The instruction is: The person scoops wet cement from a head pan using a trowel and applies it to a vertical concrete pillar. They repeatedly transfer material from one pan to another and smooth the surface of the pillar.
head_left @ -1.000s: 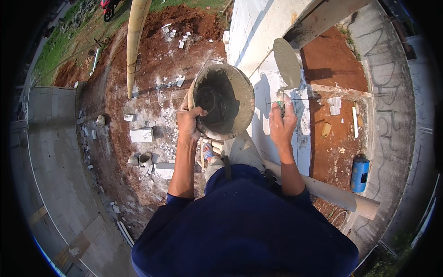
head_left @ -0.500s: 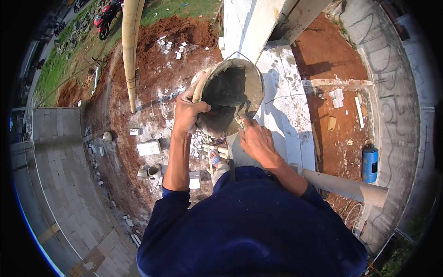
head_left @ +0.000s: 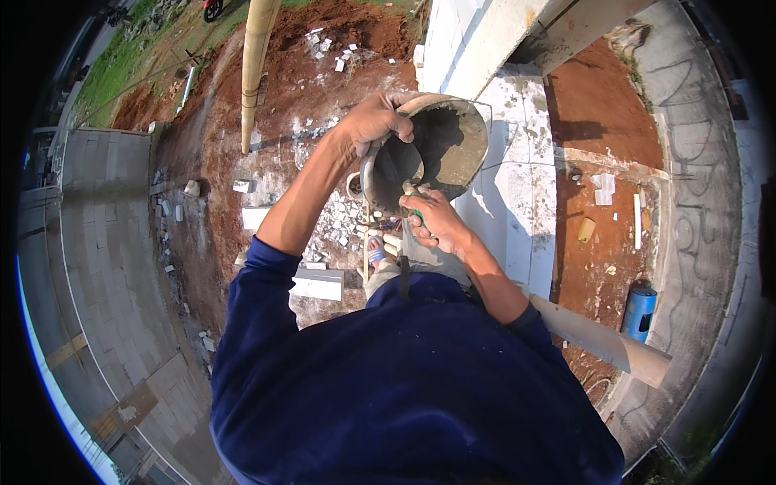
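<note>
My left hand grips the rim of a grey mortar-smeared bucket, tilted so its mouth faces me. My right hand holds a trowel by its green handle, the round blade inside the bucket against the wet mortar. The bucket is held up in front of my chest, above a white block wall. My dark blue sleeves fill the lower part of the view.
Far below lies red earth with broken white block pieces and a whole white block. A bamboo pole rises at the left, a thick pipe at the right, a blue drum beyond it. Grey paving runs along the left.
The trowel went from above the wall into the bucket. The bucket has tilted further toward me and shifted right as the view turned.
</note>
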A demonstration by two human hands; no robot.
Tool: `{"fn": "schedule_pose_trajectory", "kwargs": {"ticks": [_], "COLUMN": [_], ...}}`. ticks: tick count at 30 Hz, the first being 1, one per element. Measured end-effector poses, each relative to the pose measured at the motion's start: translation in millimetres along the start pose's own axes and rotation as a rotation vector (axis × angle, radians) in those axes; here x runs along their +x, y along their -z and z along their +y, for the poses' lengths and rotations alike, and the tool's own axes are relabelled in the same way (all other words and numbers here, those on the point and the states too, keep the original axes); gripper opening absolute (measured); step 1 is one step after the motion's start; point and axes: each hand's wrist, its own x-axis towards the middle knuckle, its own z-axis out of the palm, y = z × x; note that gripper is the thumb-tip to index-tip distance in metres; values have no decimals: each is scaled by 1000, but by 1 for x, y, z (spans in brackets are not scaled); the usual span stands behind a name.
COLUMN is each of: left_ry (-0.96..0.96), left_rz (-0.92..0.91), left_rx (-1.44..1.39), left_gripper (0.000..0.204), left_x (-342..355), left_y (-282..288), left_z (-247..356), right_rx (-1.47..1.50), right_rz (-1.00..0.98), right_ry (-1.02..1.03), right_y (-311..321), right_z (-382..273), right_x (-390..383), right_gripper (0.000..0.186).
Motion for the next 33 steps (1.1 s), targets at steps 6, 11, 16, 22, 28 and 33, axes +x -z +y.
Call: {"fn": "schedule_pose_trajectory", "kwargs": {"ticks": [6, 11, 16, 22, 28, 33], "left_ry": [27, 81, -14, 197, 426, 734], "left_rz": [107, 309, 645, 1301, 1649, 1042], "left_rx": [-361, -567, -665, -903, -997, -198], "left_gripper": [58, 48, 56, 34, 13, 26], "left_x": [22, 18, -2, -51, -97, -161], "left_y": [31, 47, 57, 73, 102, 71], "left_z": [-34, -73, -187, -357, -466, -499], "right_rx": [397, 614, 632, 335, -649, -392], "right_rz": [-263, -448, -196, 380, 1345, 948], "right_ry": [-189, -166, 121, 816, 1338, 1049], "right_y": [12, 56, 54, 39, 155, 173], "right_z": [2, 20, -30, -125, -202, -222], "right_x": [-9, -6, -57, -82, 59, 86], "right_gripper": [33, 24, 8, 9, 32, 26]}}
